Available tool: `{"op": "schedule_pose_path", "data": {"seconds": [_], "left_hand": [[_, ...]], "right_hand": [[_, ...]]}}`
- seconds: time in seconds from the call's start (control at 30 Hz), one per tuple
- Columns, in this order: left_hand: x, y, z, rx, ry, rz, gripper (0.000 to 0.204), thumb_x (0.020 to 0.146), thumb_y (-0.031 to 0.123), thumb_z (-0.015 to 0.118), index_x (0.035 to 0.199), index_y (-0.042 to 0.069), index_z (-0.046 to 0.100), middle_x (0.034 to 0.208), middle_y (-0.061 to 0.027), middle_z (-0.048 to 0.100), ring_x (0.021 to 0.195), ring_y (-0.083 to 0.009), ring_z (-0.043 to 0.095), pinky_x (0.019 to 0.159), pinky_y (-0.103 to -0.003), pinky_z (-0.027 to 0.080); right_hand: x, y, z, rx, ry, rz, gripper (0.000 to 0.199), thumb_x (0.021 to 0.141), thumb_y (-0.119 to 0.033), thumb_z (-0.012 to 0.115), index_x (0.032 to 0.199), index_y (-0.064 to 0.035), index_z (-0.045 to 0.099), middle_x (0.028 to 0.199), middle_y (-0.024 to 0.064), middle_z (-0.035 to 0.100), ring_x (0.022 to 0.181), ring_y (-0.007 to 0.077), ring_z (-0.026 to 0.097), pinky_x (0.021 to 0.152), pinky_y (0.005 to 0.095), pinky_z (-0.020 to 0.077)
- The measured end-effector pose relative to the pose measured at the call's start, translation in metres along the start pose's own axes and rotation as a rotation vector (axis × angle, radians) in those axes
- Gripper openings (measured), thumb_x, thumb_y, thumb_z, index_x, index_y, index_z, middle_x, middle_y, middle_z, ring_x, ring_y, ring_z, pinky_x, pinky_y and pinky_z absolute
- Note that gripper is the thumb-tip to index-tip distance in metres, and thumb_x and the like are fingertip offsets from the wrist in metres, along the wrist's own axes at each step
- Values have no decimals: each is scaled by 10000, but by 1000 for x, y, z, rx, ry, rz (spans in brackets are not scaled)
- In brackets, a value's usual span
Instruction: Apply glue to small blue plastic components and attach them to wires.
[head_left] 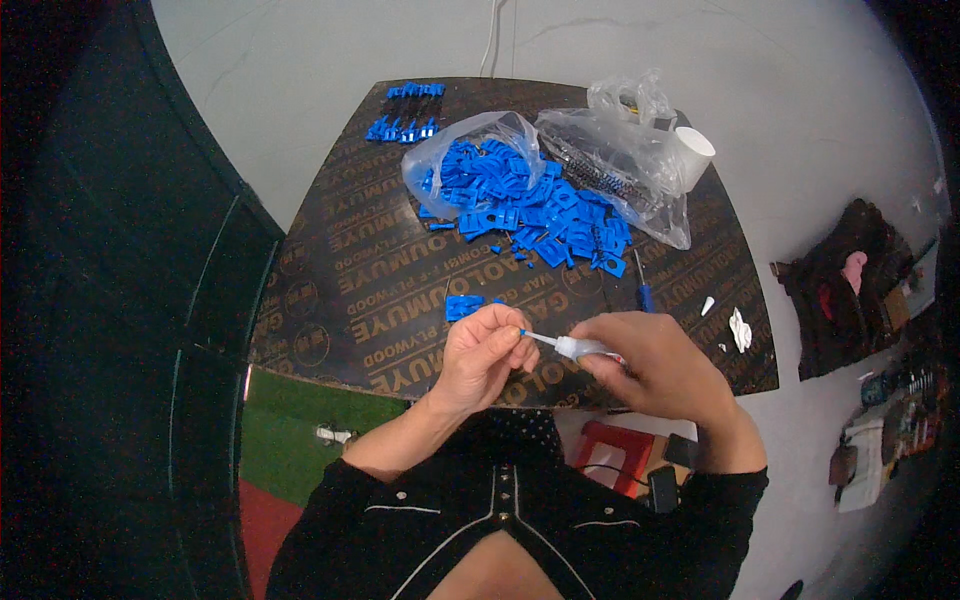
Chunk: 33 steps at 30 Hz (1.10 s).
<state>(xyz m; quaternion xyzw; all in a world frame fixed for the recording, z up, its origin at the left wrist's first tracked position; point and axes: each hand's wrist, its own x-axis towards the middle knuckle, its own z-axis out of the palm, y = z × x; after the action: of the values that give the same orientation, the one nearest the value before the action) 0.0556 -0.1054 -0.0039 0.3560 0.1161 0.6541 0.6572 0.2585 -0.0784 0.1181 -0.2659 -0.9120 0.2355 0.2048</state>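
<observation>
Near the front edge of the table, my left hand (482, 352) is closed, pinching a tiny blue plastic piece (522, 331) between thumb and fingertips. My right hand (655, 368) grips a small white glue bottle (568, 347) with a long thin nozzle. The nozzle tip points left and meets or nearly meets the blue piece. Just beyond my left hand lies a blue plastic part (464, 306), partly hidden by the fingers. Most of the bottle's body is covered by my right hand.
A heap of blue plastic parts (570, 222) spills from a clear bag (425, 165). Behind are finished-looking blue and black pieces (403, 130), a bag of dark parts (600, 165) and a white cup (690, 158). At right lie a blue-handled tool (645, 297), white cap (708, 305) and crumpled tissue (740, 330).
</observation>
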Motion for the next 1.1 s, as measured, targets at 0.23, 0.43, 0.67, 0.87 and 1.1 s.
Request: {"op": "schedule_pose_path", "data": {"seconds": [0.23, 0.43, 0.67, 0.87, 1.1], "left_hand": [[0, 0, 0, -4, 13, -9, 139, 922, 121, 550, 967, -10, 553, 703, -54, 527, 631, -125, 487, 631, -303, 452], [0, -1, 0, -14, 15, -9, 147, 924, 128, 549, 970, -12, 552, 712, -60, 536, 630, -123, 489, 629, -304, 453], [0, -1, -1, -15, 9, -6, 137, 925, 120, 545, 963, -11, 550, 697, -54, 524, 628, -122, 485, 627, -299, 446], [0, 0, -1, -5, 23, -13, 144, 924, 129, 547, 963, -10, 551, 691, -52, 519, 627, -124, 485, 631, -297, 444], [0, 0, 1, 16, 78, -45, 226, 898, 219, 597, 929, -1, 557, 664, -43, 499, 605, -143, 472, 578, -313, 440]], "right_hand": [[7, -1, -6, -35, -64, -11, 161, 831, -149, 595, 951, -49, 558, 772, 157, 604, 750, 362, 602, 644, 461, 467], [13, -5, -12, -115, -120, -7, 160, 827, -164, 604, 910, -47, 533, 737, 156, 601, 722, 366, 605, 625, 468, 467], [17, -8, -14, -128, -126, -21, 161, 828, -163, 601, 911, -46, 528, 724, 161, 604, 711, 367, 610, 621, 469, 472], [19, -8, -15, -126, -160, 18, 161, 831, -167, 603, 913, -43, 543, 746, 166, 613, 731, 374, 613, 632, 463, 477], [8, 8, -1, 47, -104, 85, 204, 854, -183, 594, 995, -36, 576, 825, 176, 631, 789, 372, 618, 658, 436, 483]]}}
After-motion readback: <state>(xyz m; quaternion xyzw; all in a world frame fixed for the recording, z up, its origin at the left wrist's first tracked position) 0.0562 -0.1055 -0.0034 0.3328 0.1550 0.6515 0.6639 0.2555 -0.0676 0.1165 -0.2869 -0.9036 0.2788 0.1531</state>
